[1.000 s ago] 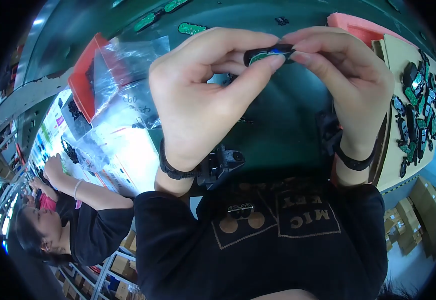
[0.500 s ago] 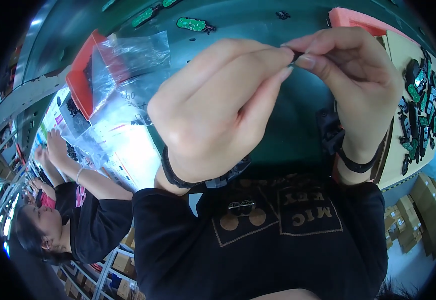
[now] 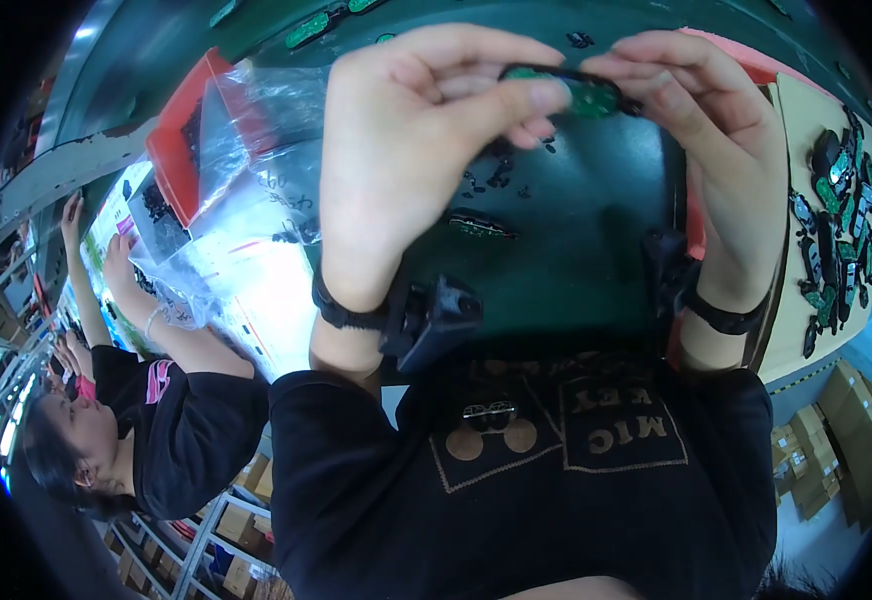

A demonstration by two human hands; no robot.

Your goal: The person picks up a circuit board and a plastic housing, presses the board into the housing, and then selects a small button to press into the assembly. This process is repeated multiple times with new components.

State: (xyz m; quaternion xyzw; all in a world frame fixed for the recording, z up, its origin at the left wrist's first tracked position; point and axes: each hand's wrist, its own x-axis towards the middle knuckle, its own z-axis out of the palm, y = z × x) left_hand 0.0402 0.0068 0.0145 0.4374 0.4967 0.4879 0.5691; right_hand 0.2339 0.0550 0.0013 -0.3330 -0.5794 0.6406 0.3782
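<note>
Up over the far part of the green work surface [image 3: 556,270], I hold a green circuit board [image 3: 593,99] with a black edge. My left hand [image 3: 411,130] pinches its left end between thumb and fingers. At the other end, where small black parts stick out, my right hand [image 3: 721,125] has its thumb and fingertips closed on it. The fingers hide parts of the board and blur slightly. Below my hands lie a dark elongated part [image 3: 483,224] and several tiny black pieces [image 3: 499,172].
A red bin [image 3: 176,150] with clear plastic bags [image 3: 266,140] stands at left, beside white printed sheets [image 3: 251,300]. On the right, several boards and black parts [image 3: 841,220] lie on a cardboard-coloured tray [image 3: 781,340]. A co-worker [image 3: 196,430] reaches in at far left.
My hands have moved apart and slightly up. The left hand has turned, and the green board now shows between them instead of a small dark bit. The co-worker's arms have shifted.
</note>
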